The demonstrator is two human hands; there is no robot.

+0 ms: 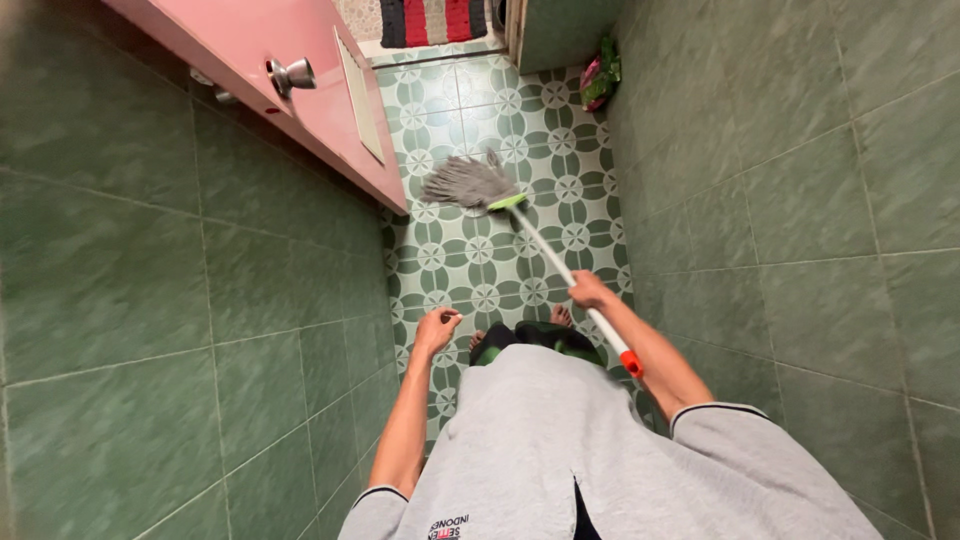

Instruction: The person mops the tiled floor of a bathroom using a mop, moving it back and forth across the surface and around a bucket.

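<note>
Your right hand (590, 291) has its fingers wrapped around the mop handle (560, 266), its grey mop head (466, 184) on the patterned floor (560, 150) near the pink door (250, 60), while your left hand (436, 330) hangs loosely curled, holding nothing.

From my seat I see a white mop handle (560, 262) running through the fingers of the right hand (589, 291), tipped orange-red behind them and lime green ahead, where the grey mop strands (463, 183) spread. Beneath the fingers of both hands, the floor (560, 150) is pale with a green petal-and-circle pattern. The walls (800, 200) beside them are marbled dark green (glossy), the door (290, 60) past the left hand (436, 330) pink. My shirt (540, 440) is grey, dark-trimmed.
</note>
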